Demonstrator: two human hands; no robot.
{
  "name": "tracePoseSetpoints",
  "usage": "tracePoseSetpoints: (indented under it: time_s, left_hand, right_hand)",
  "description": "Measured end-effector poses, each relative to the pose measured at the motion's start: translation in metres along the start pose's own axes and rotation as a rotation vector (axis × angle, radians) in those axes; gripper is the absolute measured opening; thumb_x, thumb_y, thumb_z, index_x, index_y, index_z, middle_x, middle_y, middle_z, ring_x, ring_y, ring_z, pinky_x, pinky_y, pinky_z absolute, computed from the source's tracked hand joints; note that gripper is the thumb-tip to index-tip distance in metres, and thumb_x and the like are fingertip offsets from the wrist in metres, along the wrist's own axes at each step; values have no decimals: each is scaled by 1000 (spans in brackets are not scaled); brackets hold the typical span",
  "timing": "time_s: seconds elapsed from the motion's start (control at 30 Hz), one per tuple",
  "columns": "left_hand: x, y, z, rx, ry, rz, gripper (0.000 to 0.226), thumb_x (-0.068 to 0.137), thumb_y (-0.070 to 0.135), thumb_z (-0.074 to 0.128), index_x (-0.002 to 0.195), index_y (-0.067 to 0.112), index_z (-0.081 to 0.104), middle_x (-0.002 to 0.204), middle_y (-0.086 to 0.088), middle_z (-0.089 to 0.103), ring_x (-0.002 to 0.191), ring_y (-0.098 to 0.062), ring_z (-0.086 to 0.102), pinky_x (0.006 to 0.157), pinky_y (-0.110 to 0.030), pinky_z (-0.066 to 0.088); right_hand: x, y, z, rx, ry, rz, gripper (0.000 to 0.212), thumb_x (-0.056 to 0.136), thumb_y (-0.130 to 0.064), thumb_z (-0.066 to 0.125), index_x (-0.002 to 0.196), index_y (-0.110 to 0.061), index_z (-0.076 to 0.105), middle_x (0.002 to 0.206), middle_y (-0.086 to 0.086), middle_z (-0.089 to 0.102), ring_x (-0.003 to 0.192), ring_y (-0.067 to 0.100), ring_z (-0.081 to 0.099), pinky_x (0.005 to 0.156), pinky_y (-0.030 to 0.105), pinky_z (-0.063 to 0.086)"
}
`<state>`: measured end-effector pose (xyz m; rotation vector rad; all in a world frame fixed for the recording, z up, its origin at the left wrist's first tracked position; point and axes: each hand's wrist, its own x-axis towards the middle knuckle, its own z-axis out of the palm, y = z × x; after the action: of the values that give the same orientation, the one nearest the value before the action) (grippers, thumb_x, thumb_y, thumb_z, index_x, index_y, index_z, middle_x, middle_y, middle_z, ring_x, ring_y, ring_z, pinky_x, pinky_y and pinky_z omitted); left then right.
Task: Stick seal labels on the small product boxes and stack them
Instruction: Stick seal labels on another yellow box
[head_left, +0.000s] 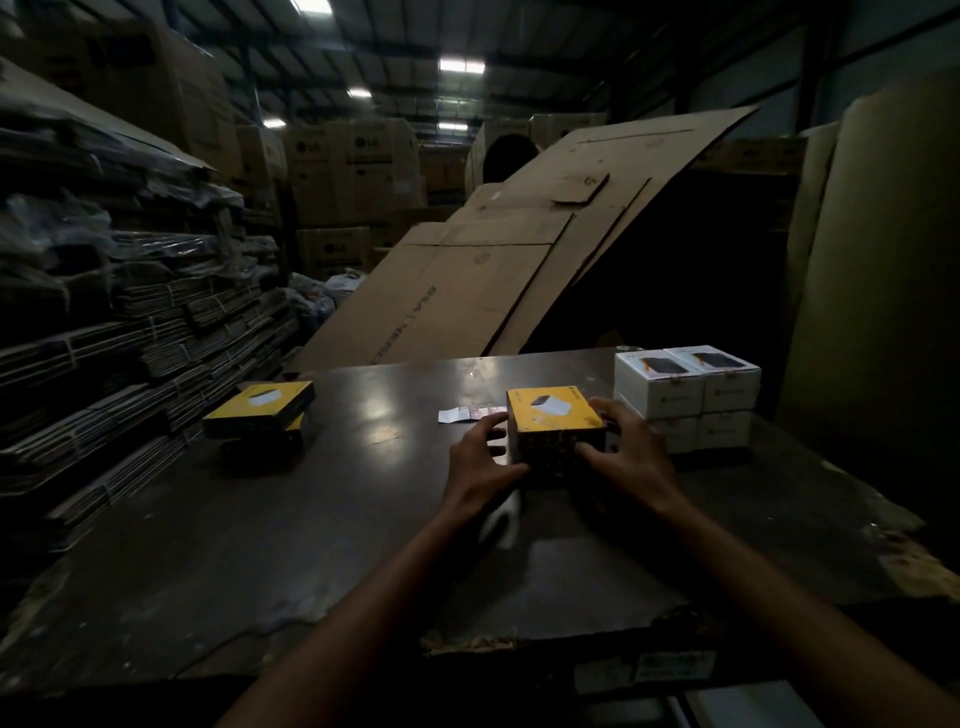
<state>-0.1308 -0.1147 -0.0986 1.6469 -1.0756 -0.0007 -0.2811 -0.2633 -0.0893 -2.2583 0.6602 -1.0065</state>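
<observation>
A yellow-topped product box (553, 415) stands on the dark table (260, 519), right of the middle. My left hand (480, 462) grips its left side and my right hand (631, 452) grips its right side, fingers curled round the edges. A white strip of seal labels (470, 414) lies flat just behind my left hand. Something white (504, 522) shows under my left wrist; what it is I cannot tell. Two flat yellow boxes (260, 410) are stacked at the table's left. White product boxes (685, 395) are stacked in two layers at the right.
A large flattened cardboard sheet (493, 260) leans behind the table. Bundles of flat cartons (130, 312) are piled along the left. A tall cardboard roll (878, 286) stands at the right. The table's near edge (467, 642) is chipped and ragged.
</observation>
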Motion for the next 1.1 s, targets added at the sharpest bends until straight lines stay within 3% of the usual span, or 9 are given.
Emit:
tracePoseSetpoints:
  time_s: [0.13, 0.23, 0.3, 0.5, 0.63, 0.77, 0.87, 1.1]
  left_hand:
    - [-6, 0, -22, 19, -15, -33, 66, 68, 13, 81, 131, 21, 61, 110, -1, 68, 96, -13, 67, 68, -9, 53]
    - [-10, -4, -50, 82, 2, -17, 58, 75, 7, 79, 129, 20, 64, 110, -4, 71, 96, -15, 69, 71, -8, 52]
    - [-12, -5, -71, 133, 18, -5, 54, 75, 7, 77, 125, 22, 67, 106, -1, 73, 95, -14, 70, 72, -8, 52]
    - [-24, -13, -135, 285, 56, 0, 53, 72, 22, 76, 125, 21, 68, 110, 0, 73, 98, -11, 68, 80, -19, 54]
    - [-32, -25, -179, 352, 123, -31, 50, 77, 13, 79, 125, 18, 68, 113, -1, 72, 99, -12, 67, 78, -18, 54]
    - [-38, -48, -224, 345, 213, -95, 46, 75, 11, 79, 120, 17, 71, 108, -5, 75, 95, -14, 70, 84, -34, 60]
    - [-39, -67, -252, 361, 209, -127, 44, 80, 10, 76, 122, 18, 68, 114, -4, 73, 101, -13, 69, 89, -40, 60]
    - [-17, -98, -296, 537, 277, -186, 38, 90, 14, 65, 128, 17, 65, 127, -9, 67, 113, -22, 65, 86, -21, 43]
  right_hand:
    - [1, -13, 3, -163, 105, -173, 44, 93, -32, 64, 136, -24, 53, 135, 9, 54, 124, 25, 51, 94, 31, 44]
    - [-2, -31, 6, -291, 92, -320, 41, 97, -38, 54, 136, -23, 56, 139, 9, 54, 127, 28, 50, 97, 43, 47]
    - [-6, -45, 14, -328, 63, -390, 46, 96, -45, 45, 134, -22, 59, 137, 8, 58, 126, 27, 53, 97, 43, 49]
    - [-18, -96, 60, -252, -65, -531, 43, 98, -37, 51, 137, -20, 57, 139, 6, 58, 129, 23, 52, 107, 32, 40]
    - [-19, -133, 94, -247, -150, -549, 43, 100, -37, 54, 141, -23, 55, 145, 2, 53, 134, 19, 48, 100, 17, 24]
    - [-14, -163, 137, -119, -284, -522, 42, 98, -38, 55, 136, -19, 57, 137, 4, 58, 126, 21, 54, 103, 28, 41]
    - [-9, -180, 173, -46, -346, -454, 43, 98, -37, 57, 137, -19, 56, 135, 5, 59, 123, 21, 57, 100, 30, 44]
    - [22, -207, 252, -66, -473, -362, 50, 101, -39, 50, 148, -22, 42, 147, 9, 47, 133, 26, 48, 107, 38, 42]
